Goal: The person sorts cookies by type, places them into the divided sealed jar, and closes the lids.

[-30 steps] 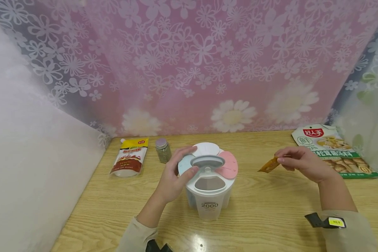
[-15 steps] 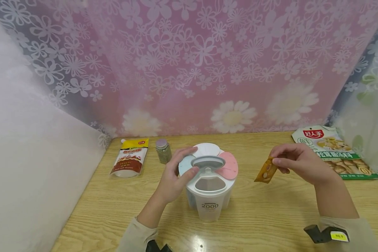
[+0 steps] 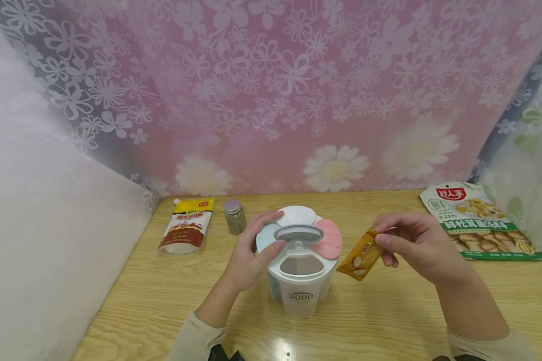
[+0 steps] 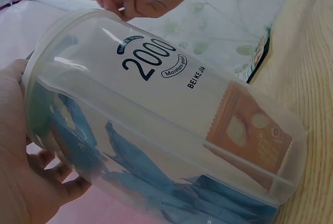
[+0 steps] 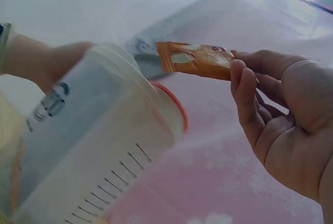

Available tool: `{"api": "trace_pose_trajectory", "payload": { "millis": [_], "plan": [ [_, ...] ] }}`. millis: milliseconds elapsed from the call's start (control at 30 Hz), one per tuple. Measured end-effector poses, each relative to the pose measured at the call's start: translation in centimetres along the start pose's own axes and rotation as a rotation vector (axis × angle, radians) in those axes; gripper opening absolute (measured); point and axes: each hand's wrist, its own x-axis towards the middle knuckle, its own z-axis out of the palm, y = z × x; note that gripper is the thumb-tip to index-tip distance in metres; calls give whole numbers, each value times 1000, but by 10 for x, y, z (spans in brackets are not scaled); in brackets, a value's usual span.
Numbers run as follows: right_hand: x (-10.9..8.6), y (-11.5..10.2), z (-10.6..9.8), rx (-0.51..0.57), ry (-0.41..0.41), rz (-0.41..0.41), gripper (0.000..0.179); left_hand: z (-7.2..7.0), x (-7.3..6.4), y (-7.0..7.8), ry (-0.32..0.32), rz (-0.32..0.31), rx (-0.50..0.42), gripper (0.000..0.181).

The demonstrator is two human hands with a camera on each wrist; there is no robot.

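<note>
A clear, compartmented food storage container (image 3: pixel 300 298) stands upright on the table, its lid split into white, pink and pale blue sections. The front flap (image 3: pixel 299 232) is raised over an opening (image 3: pixel 301 264). My left hand (image 3: pixel 251 250) grips the left side of the lid, thumb by the flap. Just right of the container, my right hand (image 3: pixel 417 245) pinches one end of a small orange-gold snack packet (image 3: pixel 362 254), which slants down toward the opening. Through the wall in the left wrist view, a similar orange packet (image 4: pixel 252 130) lies at the bottom, beside blue packets (image 4: pixel 140 167) in another compartment.
A spouted yellow, white and brown pouch (image 3: pixel 187 225) lies at the left of the wooden table (image 3: pixel 171 301). Beside it stands a small glass jar (image 3: pixel 235 218) of dried flakes. A large green and white food bag (image 3: pixel 483 223) lies at the right rear, before the flowered curtain.
My right hand has moved left and toward me, bringing the packet close to the container and turning its printed face into view. The left hand has stayed on the lid.
</note>
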Motion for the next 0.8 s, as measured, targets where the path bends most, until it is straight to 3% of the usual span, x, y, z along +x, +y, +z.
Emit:
{"api": "trace_pose_trajectory", "payload": {
  "millis": [233,467,633,800],
  "plan": [
    [10,2,33,6,119,-105,36,0,1,0,6,5,-12,48],
    [15,2,60,-256,237,45,34,0,0,-1,10,7,-1,47],
    [19,8,71,-271,232,43,31,0,0,0,10,4,-5,47],
    [19,12,79,-379,281,148,23,0,0,0,5,-1,-9,47]
  ]
}}
